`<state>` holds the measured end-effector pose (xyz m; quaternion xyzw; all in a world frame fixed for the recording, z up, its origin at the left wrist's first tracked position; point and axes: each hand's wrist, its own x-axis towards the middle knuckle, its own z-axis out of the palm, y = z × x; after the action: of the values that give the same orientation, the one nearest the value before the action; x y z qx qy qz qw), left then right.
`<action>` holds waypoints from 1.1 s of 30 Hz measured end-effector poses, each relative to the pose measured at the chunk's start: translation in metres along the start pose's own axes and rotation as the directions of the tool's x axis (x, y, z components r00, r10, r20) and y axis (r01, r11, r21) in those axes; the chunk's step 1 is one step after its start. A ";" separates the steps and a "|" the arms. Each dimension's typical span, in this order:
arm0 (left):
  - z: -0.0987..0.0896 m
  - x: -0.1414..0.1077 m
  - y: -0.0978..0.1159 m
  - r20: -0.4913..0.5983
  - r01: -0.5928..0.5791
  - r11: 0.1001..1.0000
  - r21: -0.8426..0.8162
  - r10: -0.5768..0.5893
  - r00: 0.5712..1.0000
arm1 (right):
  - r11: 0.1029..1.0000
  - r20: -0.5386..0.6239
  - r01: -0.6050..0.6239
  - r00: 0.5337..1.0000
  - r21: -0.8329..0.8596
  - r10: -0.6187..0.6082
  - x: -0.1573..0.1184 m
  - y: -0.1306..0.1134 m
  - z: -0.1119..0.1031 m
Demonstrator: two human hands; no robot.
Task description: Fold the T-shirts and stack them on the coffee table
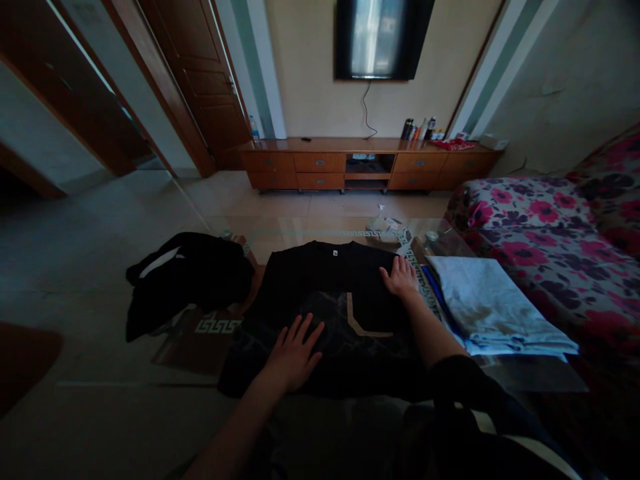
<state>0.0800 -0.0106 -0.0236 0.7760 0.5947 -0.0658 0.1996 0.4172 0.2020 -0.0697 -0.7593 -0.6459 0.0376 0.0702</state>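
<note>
A black T-shirt (pixel 330 280) lies spread on the glass table, its neckline and small white label at the far side. A tan outlined shape shows on its front. My left hand (pixel 296 352) rests on the lower left part of the shirt with its fingers spread. Near the shirt's far right shoulder, my right hand (pixel 401 277) lies on the cloth, fingers stretched out. Neither hand grips anything. The shirt's near edge is dark and hard to make out.
Left on the table is a crumpled black garment (pixel 200 280) with a white stripe. A stack of folded light-blue cloth (pixel 495 300) lies on the right. The glass table (pixel 220 325) has a patterned border. A flowered sofa (pixel 535 213) stands right, a low wooden cabinet (pixel 320 162) beyond.
</note>
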 end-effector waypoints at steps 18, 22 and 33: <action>0.006 -0.002 -0.001 0.003 0.004 1.000 -0.022 -0.004 1.000 | 0.980 -0.093 -0.194 0.976 0.055 0.198 -0.040 -0.002 0.007; 0.012 0.000 0.002 -0.014 0.031 0.999 -0.036 -0.031 0.999 | 0.988 -0.108 -0.143 0.983 0.067 0.149 -0.048 0.007 0.008; -0.001 -0.014 0.003 0.009 -0.001 0.999 -0.048 0.002 1.000 | 0.997 -0.125 0.015 0.992 -0.073 -0.024 -0.083 -0.005 -0.003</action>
<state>0.0792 -0.0231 -0.0174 0.7712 0.5946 -0.0549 0.2208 0.3994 0.1212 -0.0690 -0.7558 -0.6485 -0.0343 0.0839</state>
